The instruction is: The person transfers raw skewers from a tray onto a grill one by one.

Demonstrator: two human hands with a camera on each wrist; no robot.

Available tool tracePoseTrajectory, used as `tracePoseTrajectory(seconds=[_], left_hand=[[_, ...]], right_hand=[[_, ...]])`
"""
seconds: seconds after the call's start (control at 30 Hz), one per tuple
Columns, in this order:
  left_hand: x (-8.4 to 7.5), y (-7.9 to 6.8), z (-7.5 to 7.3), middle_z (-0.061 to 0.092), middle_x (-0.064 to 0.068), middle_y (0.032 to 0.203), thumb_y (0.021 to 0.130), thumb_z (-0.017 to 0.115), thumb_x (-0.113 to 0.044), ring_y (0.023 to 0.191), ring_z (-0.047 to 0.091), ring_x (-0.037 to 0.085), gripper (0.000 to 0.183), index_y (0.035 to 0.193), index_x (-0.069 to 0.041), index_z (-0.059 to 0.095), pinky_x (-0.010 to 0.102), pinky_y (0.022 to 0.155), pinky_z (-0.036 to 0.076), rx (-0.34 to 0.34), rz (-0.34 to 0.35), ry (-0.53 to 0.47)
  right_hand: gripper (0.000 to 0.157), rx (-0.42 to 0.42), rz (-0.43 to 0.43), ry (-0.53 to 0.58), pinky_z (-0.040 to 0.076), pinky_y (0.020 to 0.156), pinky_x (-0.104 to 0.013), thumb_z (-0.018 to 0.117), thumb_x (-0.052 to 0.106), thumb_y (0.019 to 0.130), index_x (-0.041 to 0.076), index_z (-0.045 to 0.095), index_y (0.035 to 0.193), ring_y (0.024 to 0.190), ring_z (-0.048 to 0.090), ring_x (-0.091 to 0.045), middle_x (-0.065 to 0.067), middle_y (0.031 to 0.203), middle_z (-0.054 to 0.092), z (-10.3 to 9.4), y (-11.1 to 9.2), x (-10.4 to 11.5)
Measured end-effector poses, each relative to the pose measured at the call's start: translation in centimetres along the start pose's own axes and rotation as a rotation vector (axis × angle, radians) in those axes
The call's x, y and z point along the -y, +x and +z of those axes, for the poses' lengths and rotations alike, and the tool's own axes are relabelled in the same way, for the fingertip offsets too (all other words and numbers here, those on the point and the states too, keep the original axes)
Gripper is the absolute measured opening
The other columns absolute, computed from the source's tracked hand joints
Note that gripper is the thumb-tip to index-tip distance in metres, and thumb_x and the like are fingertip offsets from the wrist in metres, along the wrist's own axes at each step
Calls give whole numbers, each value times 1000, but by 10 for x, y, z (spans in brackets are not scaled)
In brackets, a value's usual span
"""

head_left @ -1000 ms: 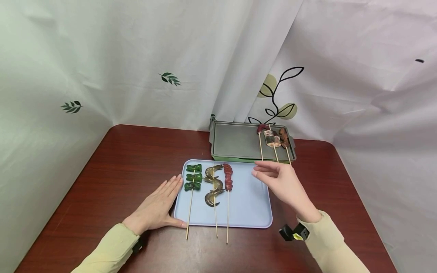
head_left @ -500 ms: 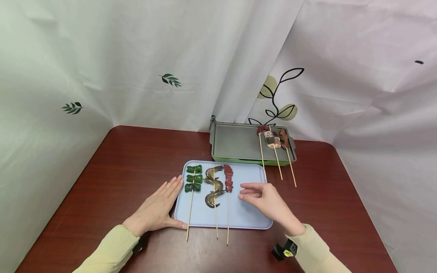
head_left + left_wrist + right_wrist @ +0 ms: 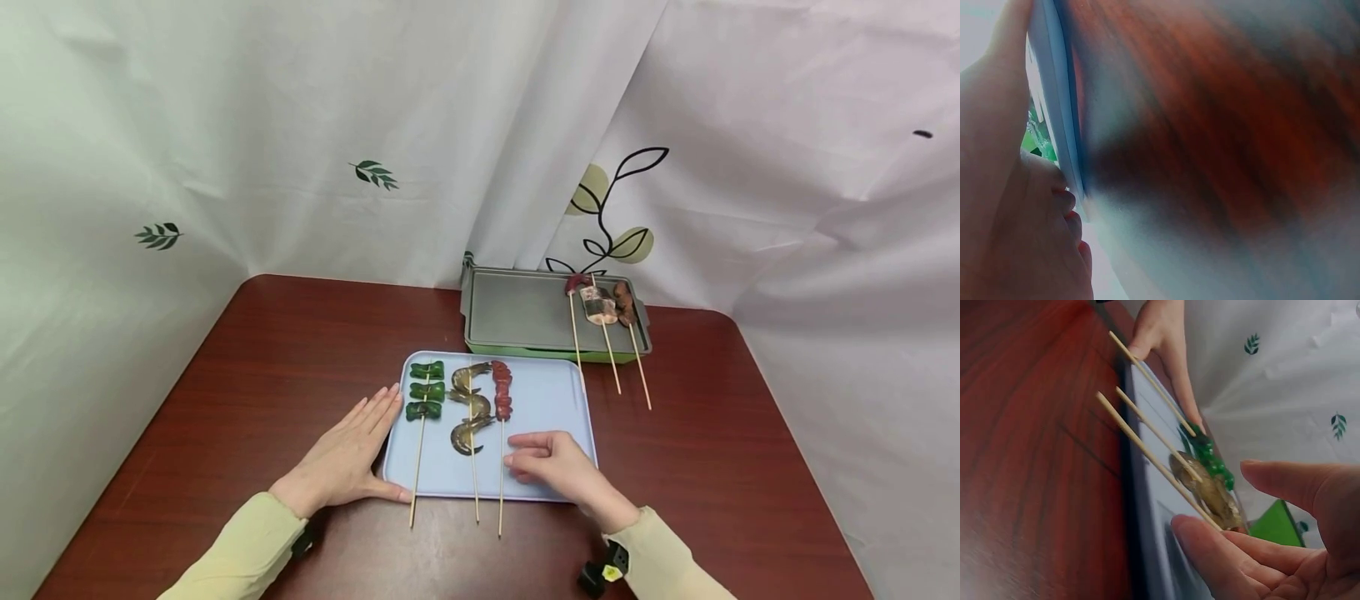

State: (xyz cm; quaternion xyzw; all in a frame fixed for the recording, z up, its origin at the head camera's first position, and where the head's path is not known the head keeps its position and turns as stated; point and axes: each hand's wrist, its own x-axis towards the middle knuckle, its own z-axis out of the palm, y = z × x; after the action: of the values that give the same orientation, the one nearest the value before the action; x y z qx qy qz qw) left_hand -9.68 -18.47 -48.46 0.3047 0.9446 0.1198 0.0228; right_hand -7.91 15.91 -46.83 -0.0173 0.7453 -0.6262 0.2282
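Observation:
On a pale blue tray (image 3: 551, 408) lie three skewers side by side: green pepper pieces (image 3: 426, 391) at the left, shrimp (image 3: 472, 407) in the middle, small red meat pieces (image 3: 502, 392) at the right. Their sticks jut past the tray's near edge. My left hand (image 3: 341, 458) rests against the tray's left side, fingers straight and thumb at the near corner. Over the right part of the tray is my right hand (image 3: 558, 468), its fingertips right beside the red meat skewer's stick. In the right wrist view, thumb and fingers (image 3: 1200, 540) stand apart around that stick.
Behind the tray stands a grey griddle (image 3: 513, 308) with a green base. Three more skewers lie at its right end: a dark red one (image 3: 576, 283), a fish one (image 3: 598, 307) and a brown meat one (image 3: 624, 304). A white curtain (image 3: 300, 150) hangs behind the table.
My right hand has come from the skewers at the griddle, leftward and nearer across the tray, to the red meat skewer's stick. My left hand has stayed in place.

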Motion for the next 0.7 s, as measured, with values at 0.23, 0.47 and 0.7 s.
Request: tracePoseTrajectory(seconds=[0.23, 0.47, 0.7], left_hand=[[0, 1, 0, 21, 24, 164, 68, 58, -92, 151, 21, 36, 137, 157, 8, 26, 49, 121, 21, -3, -1, -4], [-1, 0, -1, 22, 24, 163, 69, 59, -91, 151, 21, 36, 137, 157, 9, 26, 49, 121, 21, -3, 2, -8], [-2, -1, -2, 23, 25, 163, 69, 58, -91, 151, 22, 37, 137, 156, 9, 26, 49, 121, 21, -5, 1, -12]], right_hand=[[49, 53, 28, 89, 61, 80, -37, 72, 11, 93, -21, 57, 128, 90, 74, -30, -23, 102, 73, 5, -1, -6], [48, 57, 42, 139, 61, 79, -36, 71, 8, 93, -22, 55, 128, 86, 74, -28, -23, 99, 74, 10, -4, -8], [47, 34, 40, 160, 61, 78, -35, 71, 4, 92, -22, 55, 128, 84, 74, -24, -22, 95, 74, 11, -5, -9]])
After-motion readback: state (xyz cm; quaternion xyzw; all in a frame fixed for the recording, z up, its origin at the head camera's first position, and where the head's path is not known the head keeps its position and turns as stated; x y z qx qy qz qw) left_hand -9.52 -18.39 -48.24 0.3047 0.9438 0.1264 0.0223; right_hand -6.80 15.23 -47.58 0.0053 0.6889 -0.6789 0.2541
